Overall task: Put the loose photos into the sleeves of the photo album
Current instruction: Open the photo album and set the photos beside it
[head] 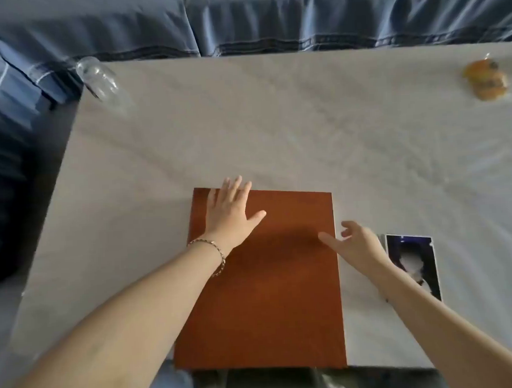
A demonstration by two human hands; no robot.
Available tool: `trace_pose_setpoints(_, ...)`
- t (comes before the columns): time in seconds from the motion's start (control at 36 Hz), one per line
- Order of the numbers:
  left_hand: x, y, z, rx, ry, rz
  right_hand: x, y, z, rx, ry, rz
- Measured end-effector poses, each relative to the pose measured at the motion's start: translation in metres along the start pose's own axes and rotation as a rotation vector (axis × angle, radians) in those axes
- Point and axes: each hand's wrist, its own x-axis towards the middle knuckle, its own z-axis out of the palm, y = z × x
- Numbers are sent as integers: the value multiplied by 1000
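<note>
Rested released left hand [230, 215] flat on reddish-brown rectangular album [268, 296] at near edge of pale table [245, 121]; held right hand [358, 245] loose, empty, beside dark photo [413, 263].

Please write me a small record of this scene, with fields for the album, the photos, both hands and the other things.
album: closed, brown, flat on the table at its near edge.
photos: on the table, right of the album, not touching it.
left hand: flat on the album's far left corner.
right hand: open, fingers over the album's right edge.
other things: clear glass far left, orange packet far right.
</note>
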Motion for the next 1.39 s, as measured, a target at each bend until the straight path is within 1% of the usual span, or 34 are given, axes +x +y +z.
trace_pose_setpoints(0.08, 23, -10, 25, 88, 26, 14, 23, 9, 19, -84, 8, -49)
trace_pose_setpoints(0.11, 28, -14, 33, 108, 69, 31, 29, 11, 23, -135, 24, -77)
trace_pose_setpoints(0.17, 32, -17, 48, 110, 214, 93, 40, 17, 30, -200, 86, -107)
trace_pose_setpoints(0.22, 35, -20, 55, 81, 344, 127, 47, 21, 33, -209, 143, -132)
trace_pose_setpoints(0.25, 36, -22, 57, 69, 362, 125, 49, 23, 35, -204, 163, -143)
trace_pose_setpoints(0.33, 38, -23, 59, 63, 378, 126, 53, 28, 41, -187, 194, -171)
trace_pose_setpoints(0.44, 36, -21, 53, 33, 337, 120, 51, 27, 41, -135, 227, -186)
trace_pose_setpoints(0.5, 32, -19, 47, 12, 298, 103, 43, 23, 37, -58, 255, -221)
trace_pose_setpoints(0.56, 19, -15, 40, -28, 295, 106, 23, 18, 29, 46, 323, -296)
trace_pose_setpoints(0.61, 6, -5, 33, -38, 293, 162, 5, 10, 18, 189, 353, -376)
trace_pose_setpoints(0.64, -6, 1, 28, -30, 308, 210, -9, 5, 12, 304, 332, -422)
trace_pose_setpoints(0.69, -38, 13, 17, -33, 370, 312, -39, -6, 2, 546, 225, -540)
trace_pose_setpoints(0.78, -91, 24, -4, -169, 445, 436, -77, -26, -4, 726, 77, -723)
trace_pose_setpoints(0.83, -122, 25, -19, -336, 418, 488, -98, -42, -1, 827, -23, -817)
trace_pose_setpoints(0.89, -147, 21, -39, -496, 351, 490, -115, -59, 4, 860, -97, -905)
trace_pose_setpoints(0.94, -166, 15, -59, -622, 259, 479, -127, -79, 12, 794, -122, -979)
trace_pose_setpoints(1.0, -182, 6, -77, -753, 151, 507, -137, -101, 23, 694, -86, -1018)
trace_pose_setpoints(1.06, -193, -4, -91, -761, 101, 530, -145, -119, 33, 656, -65, -1034)
trace_pose_setpoints(1.14, -208, -20, -109, -686, 165, 438, -152, -143, 48, 635, -93, -1106)
trace_pose_setpoints(1.22, -226, -40, -130, -608, 243, 340, -152, -163, 62, 540, -77, -1169)
trace_pose_setpoints(1.33, -245, -81, -156, -345, 313, 275, -147, -188, 92, 270, 52, -1237)
trace_pose_setpoints(1.39, -247, -111, -163, -138, 325, 153, -143, -199, 112, 144, 81, -1294)
